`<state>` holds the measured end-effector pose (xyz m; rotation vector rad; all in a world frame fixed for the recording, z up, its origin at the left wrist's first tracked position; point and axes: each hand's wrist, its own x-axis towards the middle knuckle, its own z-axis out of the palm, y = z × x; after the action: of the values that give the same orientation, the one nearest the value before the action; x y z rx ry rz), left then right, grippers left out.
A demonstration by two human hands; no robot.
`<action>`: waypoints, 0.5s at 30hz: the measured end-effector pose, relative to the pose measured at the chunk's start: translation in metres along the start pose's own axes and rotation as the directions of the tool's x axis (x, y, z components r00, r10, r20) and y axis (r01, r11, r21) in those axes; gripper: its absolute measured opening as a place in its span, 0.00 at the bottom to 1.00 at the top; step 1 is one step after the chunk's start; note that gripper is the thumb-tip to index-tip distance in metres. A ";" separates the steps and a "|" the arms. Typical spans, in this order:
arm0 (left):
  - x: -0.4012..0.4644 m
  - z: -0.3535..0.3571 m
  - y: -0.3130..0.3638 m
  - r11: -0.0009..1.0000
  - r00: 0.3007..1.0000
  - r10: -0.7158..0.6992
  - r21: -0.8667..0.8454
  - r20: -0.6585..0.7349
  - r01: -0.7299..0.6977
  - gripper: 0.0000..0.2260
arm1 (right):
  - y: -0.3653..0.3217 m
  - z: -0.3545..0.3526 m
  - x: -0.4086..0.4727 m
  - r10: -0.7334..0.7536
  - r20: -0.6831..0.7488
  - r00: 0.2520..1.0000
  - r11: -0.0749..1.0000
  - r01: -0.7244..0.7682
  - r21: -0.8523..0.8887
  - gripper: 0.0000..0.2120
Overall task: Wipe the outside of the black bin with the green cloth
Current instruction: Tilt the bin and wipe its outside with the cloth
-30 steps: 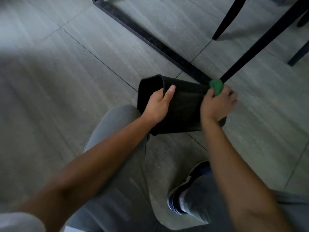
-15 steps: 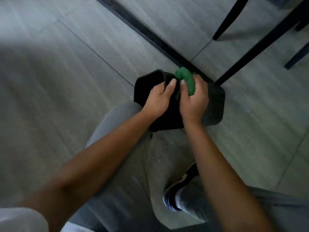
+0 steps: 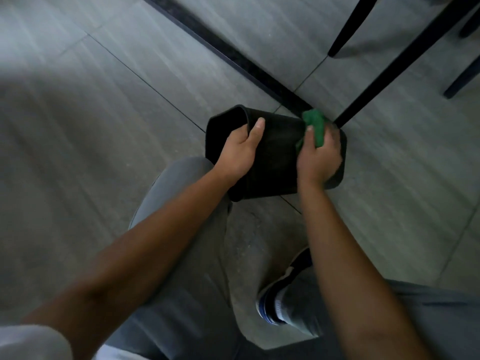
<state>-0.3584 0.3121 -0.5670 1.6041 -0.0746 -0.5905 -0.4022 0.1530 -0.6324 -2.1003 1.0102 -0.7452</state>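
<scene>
The black bin point(image 3: 275, 154) lies on its side on the grey tiled floor, with its open mouth pointing left. My left hand point(image 3: 240, 152) grips the rim, thumb on the outer wall and fingers inside the mouth. My right hand point(image 3: 320, 157) presses the bunched green cloth point(image 3: 315, 126) against the bin's outer wall near its base end. Part of the cloth sticks out above my fingers.
A black metal frame bar point(image 3: 233, 55) runs diagonally across the floor just behind the bin. Black furniture legs point(image 3: 405, 55) stand at the upper right, one ending close to the cloth. My grey-trousered knee point(image 3: 187, 203) and shoe point(image 3: 280, 300) sit below the bin.
My right hand has slid the cloth rightwards along the bin's wall, from beside my left hand back to the base end. My left hand has kept its grip on the rim.
</scene>
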 end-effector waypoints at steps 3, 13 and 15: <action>0.001 0.004 0.004 1.000 0.999 0.017 -0.005 0.049 -0.017 0.15 | 0.026 -0.010 0.015 0.194 -0.040 0.980 0.981 -0.193 0.024 0.31; 0.018 0.002 0.002 0.999 0.997 0.038 -0.018 -0.067 -0.039 0.17 | -0.027 0.019 -0.033 -0.252 0.096 0.963 0.962 0.238 0.135 0.19; 0.013 0.002 0.002 0.998 0.998 0.057 0.027 -0.020 -0.056 0.16 | -0.001 0.015 -0.007 -0.004 0.063 0.998 0.992 -0.004 0.126 0.21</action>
<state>-0.3474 0.3047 -0.5692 1.6285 -0.1121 -0.5309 -0.3945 0.1645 -0.6417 -2.0028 0.9058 -0.7192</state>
